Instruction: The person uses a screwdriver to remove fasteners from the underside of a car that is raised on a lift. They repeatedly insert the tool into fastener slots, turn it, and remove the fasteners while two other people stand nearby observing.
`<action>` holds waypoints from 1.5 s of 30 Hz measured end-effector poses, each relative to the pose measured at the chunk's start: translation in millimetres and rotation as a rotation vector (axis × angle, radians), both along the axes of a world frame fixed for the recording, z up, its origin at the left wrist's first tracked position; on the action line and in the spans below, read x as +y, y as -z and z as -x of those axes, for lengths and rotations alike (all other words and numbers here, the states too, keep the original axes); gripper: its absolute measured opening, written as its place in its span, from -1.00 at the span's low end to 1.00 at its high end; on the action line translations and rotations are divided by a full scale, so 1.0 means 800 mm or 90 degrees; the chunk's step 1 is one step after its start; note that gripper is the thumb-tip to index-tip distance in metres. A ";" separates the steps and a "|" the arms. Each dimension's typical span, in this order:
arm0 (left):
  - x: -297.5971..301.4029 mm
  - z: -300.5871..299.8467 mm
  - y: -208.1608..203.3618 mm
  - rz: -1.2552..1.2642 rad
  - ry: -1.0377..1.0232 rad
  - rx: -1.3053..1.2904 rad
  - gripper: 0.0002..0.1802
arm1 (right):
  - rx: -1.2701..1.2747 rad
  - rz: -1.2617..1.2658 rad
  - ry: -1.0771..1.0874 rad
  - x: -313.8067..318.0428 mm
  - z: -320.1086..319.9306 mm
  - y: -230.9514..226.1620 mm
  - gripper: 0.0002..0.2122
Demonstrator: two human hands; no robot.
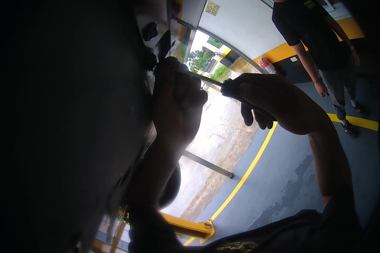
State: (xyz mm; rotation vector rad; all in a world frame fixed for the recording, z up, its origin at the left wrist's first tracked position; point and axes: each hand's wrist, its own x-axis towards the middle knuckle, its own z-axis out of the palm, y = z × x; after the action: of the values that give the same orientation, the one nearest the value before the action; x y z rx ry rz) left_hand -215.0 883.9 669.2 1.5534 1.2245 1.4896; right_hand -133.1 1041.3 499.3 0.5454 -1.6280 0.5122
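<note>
A screwdriver [207, 79] with a thin metal shaft slants across the upper middle, and its dark handle sits in the grip of my right hand [278, 101]. Thumb and forefinger pinch the handle while the other fingers hang loosely curled. The shaft's far end meets the curled fingers of my left hand [178, 99], which is raised against a dark panel [84, 118]. Those fingers are closed, but what they hold is in shadow, and the screwdriver's tip is hidden there. Dark fittings [150, 31] show on the surface just above my left hand.
The dark panel fills the left side. A yellow metal arm [185, 225] lies low near my left forearm, with a grey bar [209, 164] beyond it. A person in dark clothes [312, 46] stands at upper right, beside a red fire extinguisher [267, 64]. Yellow lines [245, 177] mark the grey floor.
</note>
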 end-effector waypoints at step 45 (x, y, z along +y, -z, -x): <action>-0.017 0.003 0.005 -0.024 -0.112 0.355 -0.85 | 0.137 0.107 0.185 -0.059 0.019 0.004 -0.64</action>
State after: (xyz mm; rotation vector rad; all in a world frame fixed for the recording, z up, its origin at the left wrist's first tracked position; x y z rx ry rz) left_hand -217.0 870.5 665.2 2.0105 1.6860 1.2191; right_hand -148.4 994.4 496.2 0.2241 -1.4132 0.3571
